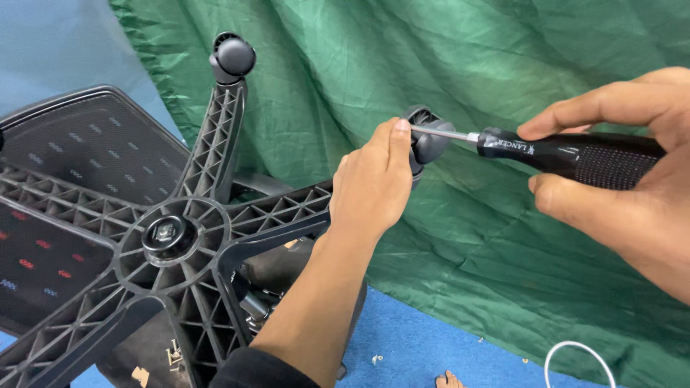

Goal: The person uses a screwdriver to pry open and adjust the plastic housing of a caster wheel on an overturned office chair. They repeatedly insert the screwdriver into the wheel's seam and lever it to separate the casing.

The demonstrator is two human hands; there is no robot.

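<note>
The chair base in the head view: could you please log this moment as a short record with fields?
Left hand: left hand grips the end of one leg of the chair base, next to a caster
Right hand: right hand holds a black-handled screwdriver
Tool tip: the shaft reaches the caster beside the left thumb; exact contact point hidden
Chair base: black, star-shaped, ribbed underside facing the camera, with a hub at its middle
Other caster: second caster on the upper leg
Backdrop: green cloth, blue floor
</note>
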